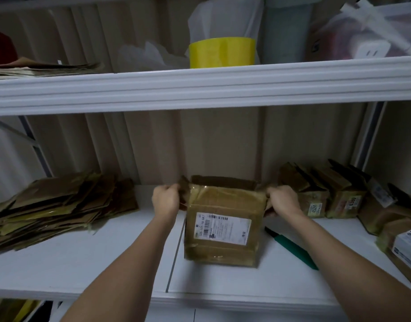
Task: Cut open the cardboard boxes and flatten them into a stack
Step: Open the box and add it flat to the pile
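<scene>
head view: a brown taped cardboard box with a white shipping label stood upright near the middle of the white shelf board, its top already open, label face toward the person. left hand had its fingers curled round the left side flap, right hand curled round the right side flap; both holds looked tight, pulling the flaps outward, probably to spread the box so it could be collapsed flat. box sat centred between the two forearms, likely for an even pull from both sides.

green-handled cutter with a dark tip lay on the board just right of the box, toward the front edge, not held, so cutting on this box seemed done or paused. messy stack of flattened brown cardboard sat at the left end of the board, well apart from the box, presumably where this one would go. row of unopened small brown boxes with labels stood at the right end near the back wall, more running toward the front right corner.

hidden or unclear: fingertips were buried behind the flaps, so exact finger placement couldn't be told. box bottom and back face not visible, can't tell if the bottom tape was cut. label text mostly blurred. the rightmost boxes were cut off by the frame edge. upper shelf held a yellow tape roll and bags, dim and soft.
</scene>
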